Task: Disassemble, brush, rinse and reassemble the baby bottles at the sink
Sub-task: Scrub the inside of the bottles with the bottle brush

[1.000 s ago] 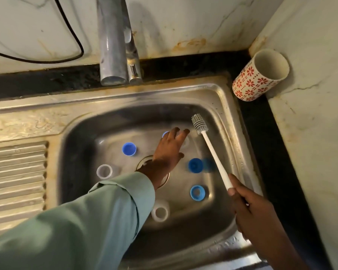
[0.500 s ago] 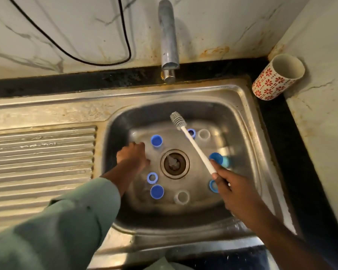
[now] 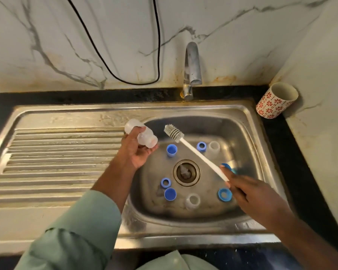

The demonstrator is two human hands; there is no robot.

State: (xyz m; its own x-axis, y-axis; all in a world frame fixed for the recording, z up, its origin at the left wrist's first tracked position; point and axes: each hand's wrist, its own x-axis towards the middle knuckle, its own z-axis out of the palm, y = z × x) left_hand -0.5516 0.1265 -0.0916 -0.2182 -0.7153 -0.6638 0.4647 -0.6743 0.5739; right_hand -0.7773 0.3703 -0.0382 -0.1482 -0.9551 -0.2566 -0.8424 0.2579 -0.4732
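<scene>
My left hand (image 3: pixel 137 148) grips a clear baby bottle body (image 3: pixel 142 134) lying sideways above the sink's left rim, its open mouth turned right. My right hand (image 3: pixel 250 193) holds the white handle of a bottle brush (image 3: pixel 193 151), whose grey bristle head points up-left, close to the bottle mouth but apart from it. On the sink (image 3: pixel 248 121) floor lie several blue caps and rings, such as a blue cap (image 3: pixel 171 150) and a blue ring (image 3: pixel 225 195). Two more clear bottle bodies stand there, one at the back (image 3: pixel 213 148) and one at the front (image 3: pixel 192 200).
The tap (image 3: pixel 191 69) stands behind the basin with no water running. A ribbed draining board (image 3: pixel 57 158) lies to the left. A red-flowered cup (image 3: pixel 276 100) sits in the right corner. A black cable (image 3: pixel 125 55) hangs on the marble wall. The drain (image 3: pixel 186 173) is in the basin's middle.
My left hand lifted a clear bottle body out of the basin's left side and holds it up. The brush head swung toward it. The camera view pulled back.
</scene>
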